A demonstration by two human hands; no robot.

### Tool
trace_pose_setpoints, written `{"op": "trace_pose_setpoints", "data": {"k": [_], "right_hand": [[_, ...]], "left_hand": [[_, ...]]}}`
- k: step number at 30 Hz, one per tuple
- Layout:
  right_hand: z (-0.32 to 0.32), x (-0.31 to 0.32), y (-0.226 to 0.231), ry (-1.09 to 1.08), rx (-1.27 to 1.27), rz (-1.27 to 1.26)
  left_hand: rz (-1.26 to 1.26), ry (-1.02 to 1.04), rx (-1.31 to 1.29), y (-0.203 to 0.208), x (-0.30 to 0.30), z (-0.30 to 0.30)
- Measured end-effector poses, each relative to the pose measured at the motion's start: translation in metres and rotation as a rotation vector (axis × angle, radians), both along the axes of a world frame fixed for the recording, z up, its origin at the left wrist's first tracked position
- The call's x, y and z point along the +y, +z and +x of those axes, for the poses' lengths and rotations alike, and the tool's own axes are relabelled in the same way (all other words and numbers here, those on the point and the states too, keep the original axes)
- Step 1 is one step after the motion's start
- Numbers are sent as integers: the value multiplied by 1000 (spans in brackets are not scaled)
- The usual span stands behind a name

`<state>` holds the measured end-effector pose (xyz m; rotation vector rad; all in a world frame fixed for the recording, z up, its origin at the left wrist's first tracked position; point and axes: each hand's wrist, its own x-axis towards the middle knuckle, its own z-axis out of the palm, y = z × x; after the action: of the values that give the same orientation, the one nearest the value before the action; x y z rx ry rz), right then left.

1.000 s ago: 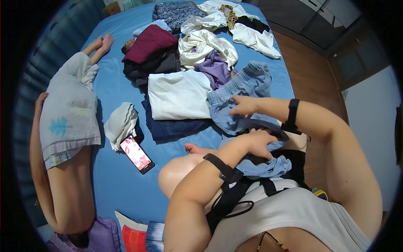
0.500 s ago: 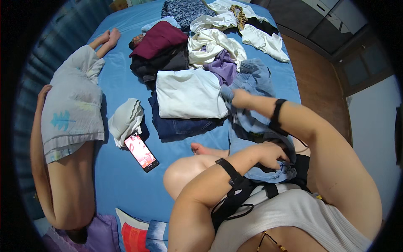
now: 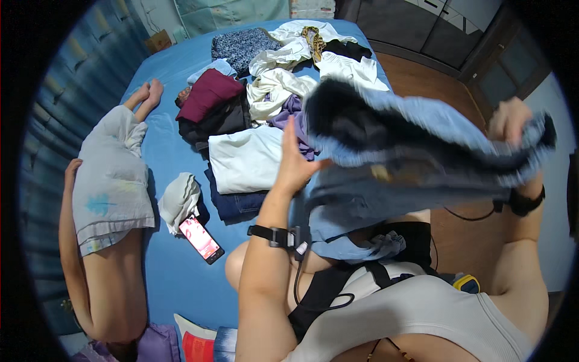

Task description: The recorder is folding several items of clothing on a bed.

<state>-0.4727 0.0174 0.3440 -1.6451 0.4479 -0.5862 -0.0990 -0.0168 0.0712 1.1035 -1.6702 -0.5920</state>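
A light-blue denim garment (image 3: 362, 199) is raised in front of me and blurred by motion. Its wide, dark-lined opening faces up, and its lower part hangs over my lap. At the far right end of that opening, my right hand (image 3: 511, 123) is closed on the edge. My left hand (image 3: 295, 163) is at the garment's left side, fingers up and thumb spread apart. The thumb reaches the denim or comes very near it; I cannot tell whether it touches. Beyond the left hand lies a folded white garment (image 3: 241, 160) on dark blue jeans (image 3: 232, 205).
On the blue bed (image 3: 181, 295) lie a lit phone (image 3: 202, 240), a grey-white cloth bundle (image 3: 180, 196), a maroon garment (image 3: 210, 96) and loose white clothes (image 3: 353, 69). Another person (image 3: 114, 181) lies along the left side. Wooden floor (image 3: 416, 75) shows at the right.
The denim garment has come up off the bed and my lap, its opening spread wide. My right hand has moved right and up with it; my left hand has left my lap and opened.
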Motion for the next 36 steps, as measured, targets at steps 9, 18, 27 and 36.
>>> {"op": "trace_pose_setpoints", "data": {"k": [9,18,27,36], "right_hand": [[-15,81,-52,7,252,132],[-26,90,-60,159,108,251],[7,-12,-64,-346,-193,355],[23,-39,-31,-311,-132,85]], "left_hand": [[67,-416,299,72,126,-63],[102,-392,139,94,187,-4],[474,-396,265,190,136,29],[157,6,188,235,101,43]]}}
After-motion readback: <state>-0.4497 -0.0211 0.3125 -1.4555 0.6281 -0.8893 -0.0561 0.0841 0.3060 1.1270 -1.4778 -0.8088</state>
